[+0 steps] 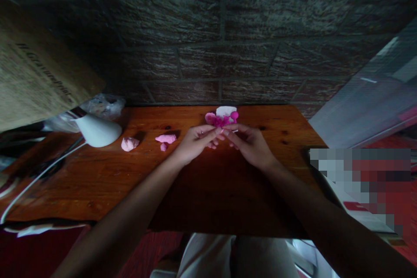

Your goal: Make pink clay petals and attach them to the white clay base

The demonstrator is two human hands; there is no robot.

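My left hand (199, 141) and my right hand (250, 141) meet above the table, fingertips pinched together on a small piece of pink modelling clay (222, 130), mostly hidden by the fingers. Right behind the fingertips is a ruffled magenta clay shape (221, 121); whether the fingers touch it, I cannot tell. Beside it lie a lighter pink piece (210, 117) on the left and a magenta round-headed piece (234, 115) on the right. A white piece (226, 111) sits behind them. Left of my hands rest a pink clay lump (166, 138), a smaller pink bit (163, 147) and a pale pink lump (129, 143).
A white lamp-like object (99, 129) with a white cable (42, 178) stands on the left of the wooden table (114, 182). Behind it are crumpled clear plastic (104, 105) and a printed brown paper bag (39, 65). A stone-patterned wall (195, 30) borders the table's back edge.
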